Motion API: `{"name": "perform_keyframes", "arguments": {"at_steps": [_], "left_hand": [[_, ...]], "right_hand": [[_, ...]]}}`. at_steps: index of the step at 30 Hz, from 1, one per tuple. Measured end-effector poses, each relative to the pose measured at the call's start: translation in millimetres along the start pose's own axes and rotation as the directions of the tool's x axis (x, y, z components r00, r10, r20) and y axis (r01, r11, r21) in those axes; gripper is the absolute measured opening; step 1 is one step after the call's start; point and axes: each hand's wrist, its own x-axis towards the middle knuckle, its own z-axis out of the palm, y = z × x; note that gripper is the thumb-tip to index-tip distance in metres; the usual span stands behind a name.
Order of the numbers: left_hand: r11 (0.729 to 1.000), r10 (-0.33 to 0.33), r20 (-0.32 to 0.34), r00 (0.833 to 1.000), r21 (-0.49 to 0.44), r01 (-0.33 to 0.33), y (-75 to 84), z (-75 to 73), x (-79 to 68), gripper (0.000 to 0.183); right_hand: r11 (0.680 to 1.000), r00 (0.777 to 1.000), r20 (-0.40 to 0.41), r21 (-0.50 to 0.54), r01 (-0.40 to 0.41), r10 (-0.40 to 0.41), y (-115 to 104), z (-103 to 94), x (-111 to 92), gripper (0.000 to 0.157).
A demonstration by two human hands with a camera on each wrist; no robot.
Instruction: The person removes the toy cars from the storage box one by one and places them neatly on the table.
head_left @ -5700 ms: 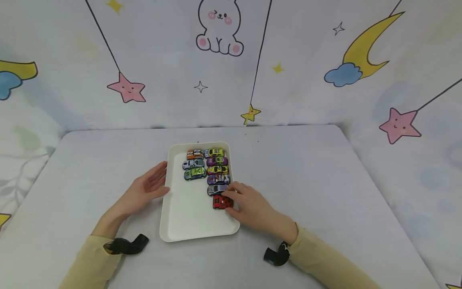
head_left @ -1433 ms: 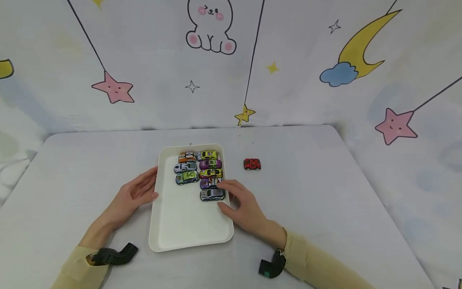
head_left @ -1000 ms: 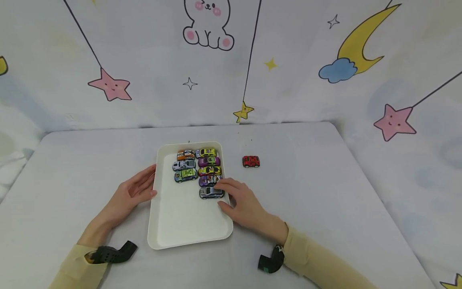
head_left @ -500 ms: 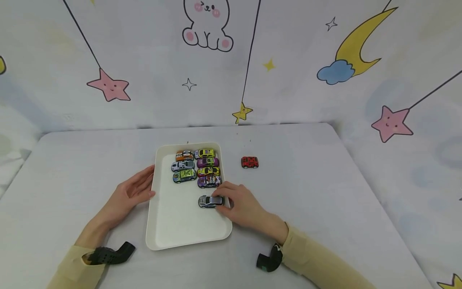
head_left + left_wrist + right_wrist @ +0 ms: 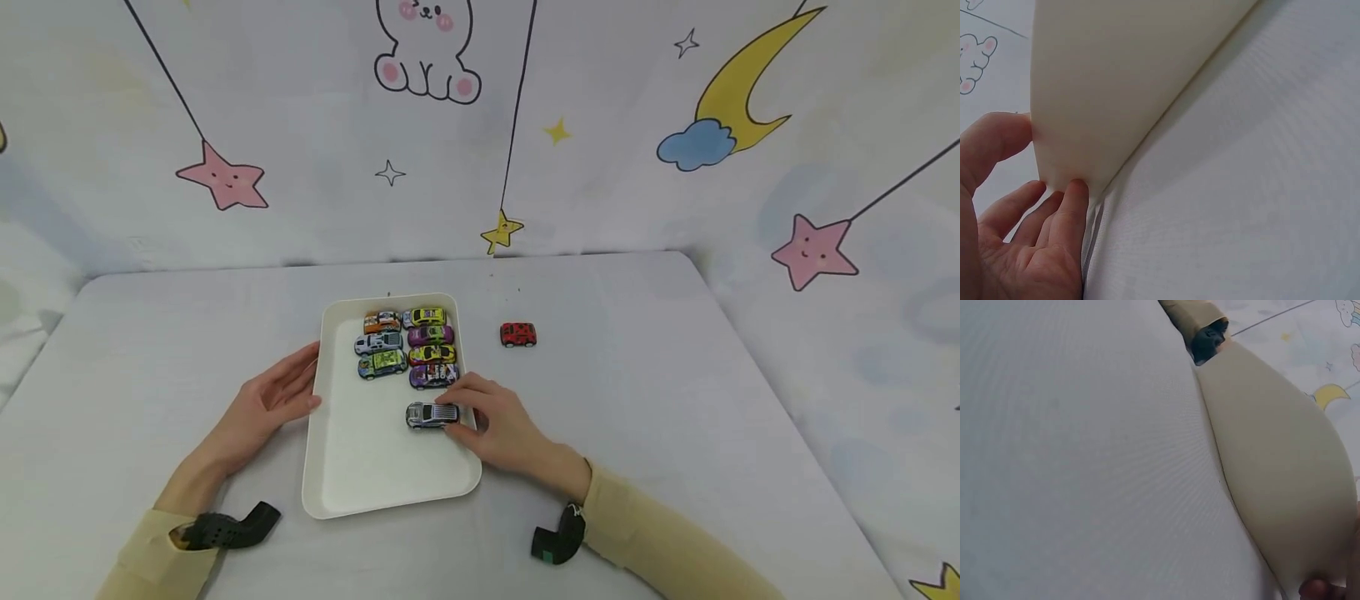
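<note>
Curled fingers and thumb of the right hand (image 5: 501, 423) pinch the right end of a silver toy car (image 5: 422, 415), just below the frame's centre, inside a white tray (image 5: 375, 471). Its sleeved forearm (image 5: 660, 533) slants up from the lower right. Reaching from the lower left, the left hand (image 5: 268, 407) touches the tray's outer wall, fingers extended, thumb at the rim.
</note>
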Motion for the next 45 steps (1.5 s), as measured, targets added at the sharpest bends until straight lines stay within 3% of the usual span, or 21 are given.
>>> {"name": "perform_keyframes", "arguments": {"at_steps": [3, 7, 13, 19, 26, 30, 39, 45], "left_hand": [[1.0, 0.001, 0.001, 1.0, 0.009, -0.001, 0.3, 0.3, -0.1, 0.072], [1.0, 0.013, 0.006, 1.0, -0.003, -0.013, 1.4, 0.1, 0.5, 0.073], [1.0, 0.018, 0.005, 1.0, -0.009, -0.018, 1.1, 0.2, 0.3, 0.072], [1.0, 0.014, 0.006, 1.0, -0.007, -0.014, 1.1, -0.4, -1.4, 0.072], [1.0, 0.019, -0.001, 1.0, -0.001, -0.019, 1.5, -2.3, -1.8, 0.072], [1.0, 0.012, 0.012, 1.0, -0.006, -0.012, -0.4, -1.3, -0.6, 0.072], [1.0, 0.03, 0.022, 0.999, 0.008, -0.031, -0.4, 0.2, 0.2, 0.072], [1.0, 0.029, 0.018, 0.999, 0.0, -0.029, -1.5, 0.1, -0.1, 0.072]], "right_hand": [[0.996, 0.993, -0.085, 0.036, 0.087, -0.083, 5.8, 2.7, -2.1, 0.034], [0.98, 0.964, -0.185, 0.007, 0.197, -0.192, 12.1, 4.6, -2.4, 0.037], [0.969, 0.945, -0.22, -0.023, 0.244, -0.243, 14.9, 4.4, -2.0, 0.035], [0.98, 0.944, -0.264, -0.051, 0.191, -0.197, 14.0, 4.4, -0.3, 0.038], [0.986, 0.926, -0.346, -0.121, 0.113, -0.148, 20.8, -1.1, 0.9, 0.037], [0.976, 0.916, -0.368, -0.197, 0.095, -0.163, 32.3, -13.5, -5.1, 0.039], [0.957, 0.914, -0.393, -0.288, -0.019, -0.1, 68.2, -51.1, -21.7, 0.04], [0.949, 0.926, -0.378, -0.295, -0.114, -0.007, 74.5, -63.1, -24.0, 0.037]]}}
